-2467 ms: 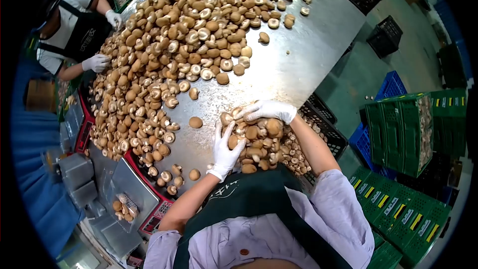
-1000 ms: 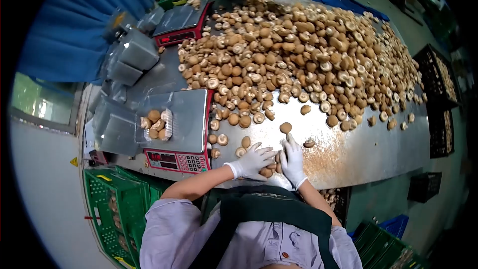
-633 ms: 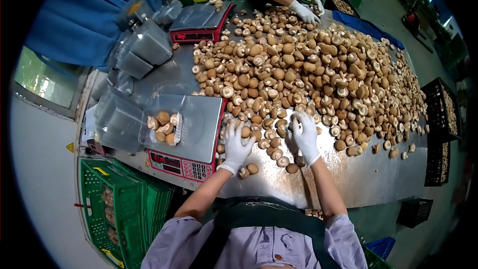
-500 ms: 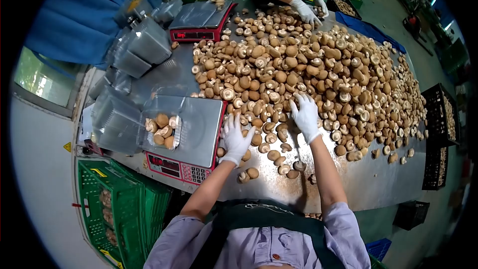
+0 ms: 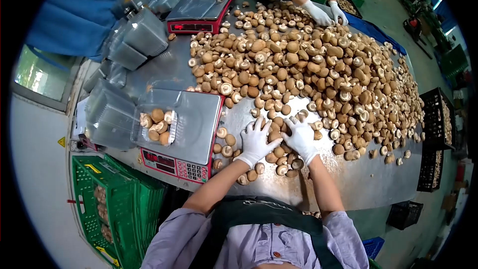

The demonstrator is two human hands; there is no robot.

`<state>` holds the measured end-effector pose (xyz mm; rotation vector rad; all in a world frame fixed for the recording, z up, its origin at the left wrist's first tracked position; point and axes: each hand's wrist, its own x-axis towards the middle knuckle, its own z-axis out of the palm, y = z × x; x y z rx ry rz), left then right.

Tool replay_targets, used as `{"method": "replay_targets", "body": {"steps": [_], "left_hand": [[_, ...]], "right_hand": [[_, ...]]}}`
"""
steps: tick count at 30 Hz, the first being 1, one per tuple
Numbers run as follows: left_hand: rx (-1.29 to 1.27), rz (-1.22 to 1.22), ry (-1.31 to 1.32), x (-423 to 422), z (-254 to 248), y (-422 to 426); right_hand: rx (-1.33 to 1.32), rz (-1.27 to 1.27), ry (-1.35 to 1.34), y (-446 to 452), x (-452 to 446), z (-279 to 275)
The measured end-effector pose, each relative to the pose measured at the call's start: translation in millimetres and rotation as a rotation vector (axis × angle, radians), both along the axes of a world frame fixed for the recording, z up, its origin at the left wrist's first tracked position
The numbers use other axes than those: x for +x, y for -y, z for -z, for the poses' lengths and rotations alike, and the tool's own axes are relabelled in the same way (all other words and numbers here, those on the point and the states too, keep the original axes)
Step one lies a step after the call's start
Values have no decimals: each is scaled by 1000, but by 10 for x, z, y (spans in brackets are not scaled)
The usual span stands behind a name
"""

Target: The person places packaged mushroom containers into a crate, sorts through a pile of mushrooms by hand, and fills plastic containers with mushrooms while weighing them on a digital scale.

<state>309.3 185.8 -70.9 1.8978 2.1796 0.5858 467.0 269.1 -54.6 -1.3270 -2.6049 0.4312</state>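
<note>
White gloves cover both of my hands. My left hand [image 5: 256,143] lies with fingers spread at the left side of a small cluster of mushrooms [image 5: 282,160]. Opposite it, my right hand [image 5: 301,138] rests with its fingers apart on the cluster's right side. The mushrooms sit between the two palms, brown caps and pale stems mixed, on the metal table [image 5: 343,182]. Beyond my fingertips spreads a large heap of mushrooms [image 5: 298,65]. To the left, a clear plastic box [image 5: 174,130] with several mushrooms stands on a red-edged scale [image 5: 196,119].
Stacked clear boxes [image 5: 107,119] stand left of the scale. A second scale [image 5: 196,17] is at the back left. Across the table, another person's gloved hands [image 5: 318,14] touch the heap. Green crates [image 5: 107,204] are at lower left, black crates [image 5: 437,119] at right.
My hands have come closer together and nearer to me, gathering mushrooms between them. A bare metal strip now shows behind them. The other person's hands have shifted right and closer together.
</note>
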Motion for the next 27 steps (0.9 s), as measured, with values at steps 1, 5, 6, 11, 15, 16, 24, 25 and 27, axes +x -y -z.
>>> {"method": "replay_targets", "body": {"steps": [1,5,6,11,15,16,24,25,27], "left_hand": [[19,53,43,-8,-18,49],[2,301,68,-70,7,331],[7,332,95,-77,10,415],[47,262,254,-315,27,640],[213,24,413,-518,-22,357],[242,-25,401,-547,-31,226],[109,-10,291,-531,397,-801],[79,35,148,-509,458,-832],[146,65,99,-464,505,-742]], "right_hand": [[23,6,-21,101,72,-31],[-82,35,-66,407,399,-76],[-132,39,-76,468,476,-118],[-534,168,-492,579,745,-428],[-435,346,-555,265,776,-307],[-432,353,-624,111,730,-222],[-246,90,-211,-857,-263,45],[-176,46,-204,-860,-313,289],[-113,-8,-111,-767,-375,389]]}}
